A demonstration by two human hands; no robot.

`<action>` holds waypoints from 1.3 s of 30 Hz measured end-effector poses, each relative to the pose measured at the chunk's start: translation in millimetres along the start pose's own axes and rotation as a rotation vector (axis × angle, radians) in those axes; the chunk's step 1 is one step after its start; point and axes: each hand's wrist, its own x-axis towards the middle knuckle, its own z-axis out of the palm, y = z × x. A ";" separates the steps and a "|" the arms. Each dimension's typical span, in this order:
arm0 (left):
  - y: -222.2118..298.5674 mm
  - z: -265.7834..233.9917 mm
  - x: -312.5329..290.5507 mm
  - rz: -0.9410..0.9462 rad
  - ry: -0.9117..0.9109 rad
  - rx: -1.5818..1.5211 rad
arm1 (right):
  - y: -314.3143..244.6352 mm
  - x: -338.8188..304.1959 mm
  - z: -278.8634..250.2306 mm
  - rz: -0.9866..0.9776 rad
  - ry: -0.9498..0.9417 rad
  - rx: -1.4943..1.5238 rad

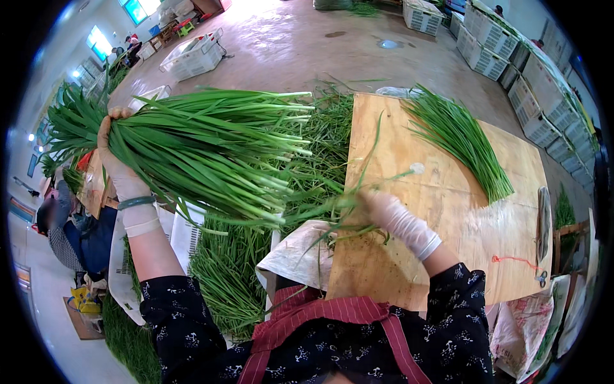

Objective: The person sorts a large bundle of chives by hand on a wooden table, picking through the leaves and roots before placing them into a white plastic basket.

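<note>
We find a pale plywood tabletop [409,269], its grain visible and its surface marked with darker smudges. Across its far right part we note one bunch of long green leaves [467,144], laid slantwise, with its cut ends toward the right side. Near the right edge we record a thin red string [515,261] and, just beyond it, a long dark narrow item [543,224] whose kind we cannot determine. Scattered green scraps [374,232] lie by the left edge.
</note>
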 end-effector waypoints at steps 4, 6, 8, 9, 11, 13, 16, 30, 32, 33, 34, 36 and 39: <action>4.9 4.2 3.6 -0.021 -0.038 -0.090 | -15.6 44.1 -37.5 -0.036 0.168 1.239; -3.6 14.9 2.0 -0.043 -0.084 -0.127 | -44.3 71.1 -47.3 -0.161 -0.029 1.485; -11.4 24.7 1.1 -0.048 -0.123 -0.062 | -65.9 83.0 -57.3 -0.460 0.019 1.177; -11.5 29.9 -1.3 -0.049 -0.141 -0.024 | -69.1 90.9 -59.7 -0.614 0.111 0.912; -8.2 32.7 -15.4 -0.147 0.214 0.315 | -87.0 106.3 -51.9 -0.756 0.136 1.004; -7.4 17.1 -17.1 -0.392 0.151 0.275 | -92.8 105.9 -50.4 -0.794 0.128 1.240; -19.4 -5.9 -26.9 -0.333 0.077 0.421 | -62.9 110.6 -43.1 -1.092 0.735 0.406; 11.6 -45.8 -66.3 -0.034 0.163 0.082 | -31.7 -2.1 -70.4 -0.568 0.243 1.604; 6.9 -38.2 -63.6 -0.004 0.184 0.075 | -25.7 -10.7 -98.5 -0.798 0.607 1.650; 9.3 -43.4 -65.8 -0.007 0.228 0.062 | -12.6 3.8 -117.1 -1.207 0.320 1.945; 14.6 -38.4 -68.3 0.007 0.226 0.070 | -19.3 12.3 -135.9 -1.306 0.332 2.024; 9.5 -34.2 -68.3 0.018 0.214 0.060 | -24.3 33.2 -161.0 -1.287 0.491 1.988; 6.2 -29.8 -63.3 0.034 0.150 0.062 | 58.6 124.6 -129.7 0.238 0.610 0.554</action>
